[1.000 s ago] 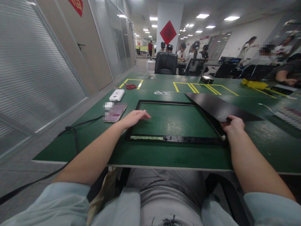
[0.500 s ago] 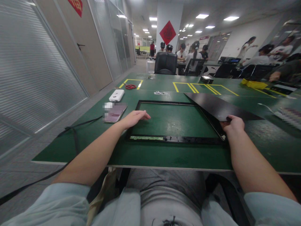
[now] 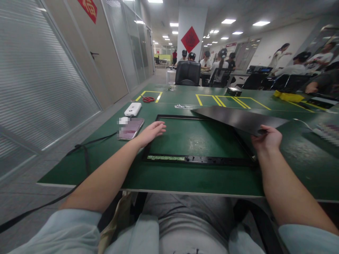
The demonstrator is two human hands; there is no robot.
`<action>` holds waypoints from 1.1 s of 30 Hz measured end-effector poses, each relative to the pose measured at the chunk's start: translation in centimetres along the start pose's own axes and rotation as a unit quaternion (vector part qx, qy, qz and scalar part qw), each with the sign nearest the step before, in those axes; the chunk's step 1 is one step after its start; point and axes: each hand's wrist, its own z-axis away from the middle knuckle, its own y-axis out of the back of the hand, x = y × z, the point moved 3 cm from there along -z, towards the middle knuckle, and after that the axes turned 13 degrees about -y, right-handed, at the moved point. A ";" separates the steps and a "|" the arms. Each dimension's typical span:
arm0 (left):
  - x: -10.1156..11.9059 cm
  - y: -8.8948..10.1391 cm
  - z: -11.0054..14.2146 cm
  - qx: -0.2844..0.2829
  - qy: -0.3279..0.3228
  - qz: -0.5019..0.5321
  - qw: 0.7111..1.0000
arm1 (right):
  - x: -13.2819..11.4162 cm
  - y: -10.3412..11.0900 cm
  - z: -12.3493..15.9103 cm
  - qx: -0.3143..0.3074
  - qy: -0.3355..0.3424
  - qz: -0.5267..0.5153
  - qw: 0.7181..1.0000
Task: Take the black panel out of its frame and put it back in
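The left hand (image 3: 151, 134) is open and empty, stretched loosely over the left side of a black frame (image 3: 212, 161) on the table (image 3: 185, 180) — touching or not, I cannot tell. The right hand (image 3: 268, 139) pinches a dark panel (image 3: 238, 118) — tilted over the frame's right side.

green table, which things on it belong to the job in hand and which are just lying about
Apparently in the job:
black panel, held by the right hand
black frame, near the left hand

Apparently lying about:
phone
white device
red-handled scissors
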 end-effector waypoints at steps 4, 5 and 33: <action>0.3 0.2 0.0 0.067 0.023 0.050 0.996 | 0.0 -0.5 0.7 -0.008 -0.020 -0.003 1.000; 0.4 0.3 0.0 0.081 0.030 0.065 0.994 | 0.0 -0.5 0.8 -0.015 -0.026 -0.005 1.000; 1.5 1.8 0.4 0.118 0.111 0.140 0.977 | 2.6 -0.7 1.2 -0.106 -0.194 0.271 0.937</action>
